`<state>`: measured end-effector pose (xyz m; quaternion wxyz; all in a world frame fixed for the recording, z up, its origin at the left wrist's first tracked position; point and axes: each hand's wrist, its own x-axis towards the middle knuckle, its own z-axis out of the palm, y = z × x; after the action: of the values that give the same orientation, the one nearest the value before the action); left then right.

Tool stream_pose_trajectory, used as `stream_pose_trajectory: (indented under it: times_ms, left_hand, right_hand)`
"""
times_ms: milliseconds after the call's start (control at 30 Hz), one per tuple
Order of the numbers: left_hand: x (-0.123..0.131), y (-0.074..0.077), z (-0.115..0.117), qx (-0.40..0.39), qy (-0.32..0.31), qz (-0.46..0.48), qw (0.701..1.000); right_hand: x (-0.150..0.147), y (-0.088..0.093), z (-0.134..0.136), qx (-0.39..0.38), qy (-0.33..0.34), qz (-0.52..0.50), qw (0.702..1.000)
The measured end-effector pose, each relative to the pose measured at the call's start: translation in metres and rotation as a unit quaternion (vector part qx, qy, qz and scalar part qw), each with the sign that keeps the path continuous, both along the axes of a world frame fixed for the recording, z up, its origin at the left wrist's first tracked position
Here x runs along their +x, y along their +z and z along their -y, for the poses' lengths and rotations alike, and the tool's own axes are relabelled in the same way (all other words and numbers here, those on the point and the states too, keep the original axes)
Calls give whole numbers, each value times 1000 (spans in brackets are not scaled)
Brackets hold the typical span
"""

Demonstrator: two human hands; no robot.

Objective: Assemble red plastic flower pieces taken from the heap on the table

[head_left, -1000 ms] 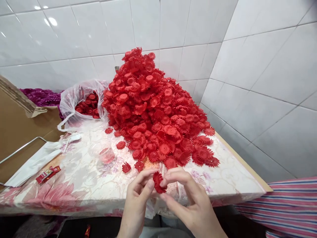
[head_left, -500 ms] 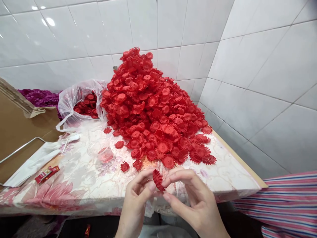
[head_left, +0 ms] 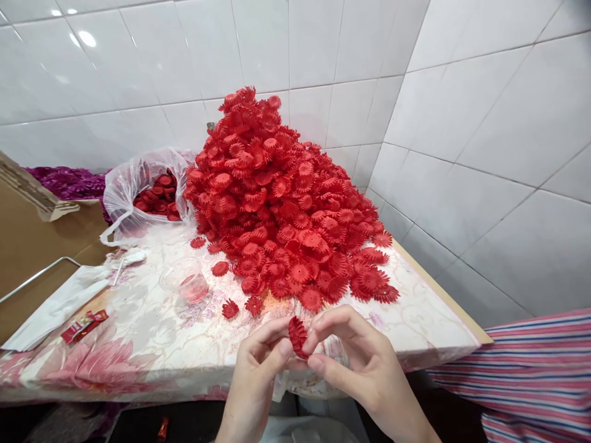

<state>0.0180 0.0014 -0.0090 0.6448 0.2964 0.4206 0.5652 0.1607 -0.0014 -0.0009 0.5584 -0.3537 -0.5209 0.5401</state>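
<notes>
Item in hand: one red fabric flower head [head_left: 298, 336], pinched on edge between the fingertips of the left hand [head_left: 258, 375] and the right hand [head_left: 364, 369], both closed on it just above the near edge of the table [head_left: 152, 344], which wears a floral-print cover. Behind it on the table: a tall heap of red flower heads [head_left: 281, 203] piled into the tiled corner, a few loose flower heads [head_left: 229, 309] at its foot, and a small clear plastic cup [head_left: 187, 283] beside these. Left side: a clear plastic bag [head_left: 124, 197] of darker red pieces, purple flowers [head_left: 64, 182] behind a cardboard box [head_left: 37, 234], a red wrapper [head_left: 84, 325]; right edge: striped cloth [head_left: 540, 369].
</notes>
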Motion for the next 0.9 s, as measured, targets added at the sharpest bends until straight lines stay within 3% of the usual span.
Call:
stream_pose_trajectory:
  times_ms: [100,333,633,900]
  left_hand:
    - [-3,-5,-1,6,-22,-2,1000]
    - [-3,-14,-2,-2,-2,0,1000]
    - [1,-5,0,-15,-1,-6,1000]
    - [-1,-10,-3,-19,-27,9,999]
  right_hand:
    - [3,1,-3,-8,13,12,1000]
    - [10,3,-5,-23,29,29,999]
    - [10,6,-6,-30,16,38,999]
    - [14,5,-7,-21,18,50,998]
